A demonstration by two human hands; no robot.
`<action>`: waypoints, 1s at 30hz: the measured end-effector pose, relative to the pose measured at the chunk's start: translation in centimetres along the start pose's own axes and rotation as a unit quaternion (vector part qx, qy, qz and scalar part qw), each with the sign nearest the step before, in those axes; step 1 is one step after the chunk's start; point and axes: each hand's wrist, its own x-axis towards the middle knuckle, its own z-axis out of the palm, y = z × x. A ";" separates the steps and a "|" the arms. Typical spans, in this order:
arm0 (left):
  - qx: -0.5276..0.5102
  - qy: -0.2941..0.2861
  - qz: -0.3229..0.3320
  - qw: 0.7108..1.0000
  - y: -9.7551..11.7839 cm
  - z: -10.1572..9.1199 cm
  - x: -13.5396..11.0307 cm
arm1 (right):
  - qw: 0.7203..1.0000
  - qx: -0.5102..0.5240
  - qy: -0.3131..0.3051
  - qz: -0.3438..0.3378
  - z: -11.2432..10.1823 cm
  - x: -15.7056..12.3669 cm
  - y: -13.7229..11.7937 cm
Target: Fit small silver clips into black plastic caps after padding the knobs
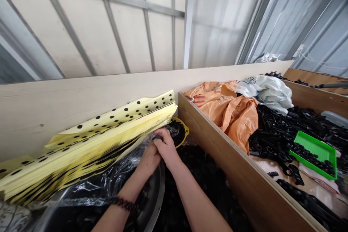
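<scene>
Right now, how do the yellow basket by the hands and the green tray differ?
The yellow basket has a curved rim; the green tray is rectangular. The basket is partly hidden behind the right hand, while the tray shows almost whole. In this view, the basket sits left of the wooden board, the tray right of it. Both hold black contents.

The left hand (150,156) and right hand (166,145) meet, fingers (162,133) bent, forearms (190,192) converging forward.

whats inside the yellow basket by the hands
Black pieces show inside the yellow basket. Its left part is hidden behind the right hand, so what lies there cannot be seen.
</scene>
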 end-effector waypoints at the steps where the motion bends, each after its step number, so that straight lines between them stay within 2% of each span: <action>1: -0.004 -0.010 0.002 1.000 -0.4 0.0 1.1 | 1.000 -0.010 -0.008 -0.007 -0.2 0.0 -0.1; 5: -0.022 -0.009 -0.004 1.000 -1.5 -0.7 4.0 | 0.996 -0.051 -0.051 -0.045 -2.7 0.6 0.0; 10: -0.071 0.039 -0.069 0.994 -2.2 -1.4 4.9 | 0.987 -0.146 -0.041 -0.059 -6.0 2.4 1.5; 12: -0.108 0.047 -0.089 0.989 -2.4 -1.3 5.1 | 0.979 -0.182 -0.059 -0.068 -6.0 3.2 1.9; 16: -0.173 0.065 -0.095 0.978 -2.3 -0.2 5.2 | 0.962 -0.235 -0.105 -0.092 -4.8 5.4 1.5; 19: -0.192 0.115 -0.100 0.970 -1.7 1.4 5.4 | 0.950 -0.269 -0.128 -0.099 -4.2 6.8 0.9; 22: -0.167 0.164 -0.118 0.965 -1.1 2.9 5.8 | 0.938 -0.298 -0.144 -0.106 -4.2 7.1 0.6; 24: -0.119 0.178 -0.133 0.968 -0.9 3.1 6.3 | 0.930 -0.317 -0.152 -0.110 -4.5 7.0 0.5; 27: -0.028 0.169 -0.148 0.974 -0.7 1.9 7.1 | 0.918 -0.348 -0.156 -0.107 -5.4 7.2 0.7; 30: 0.044 0.145 -0.142 0.978 -0.5 0.3 7.5 | 0.911 -0.385 -0.131 -0.076 -6.6 7.6 1.4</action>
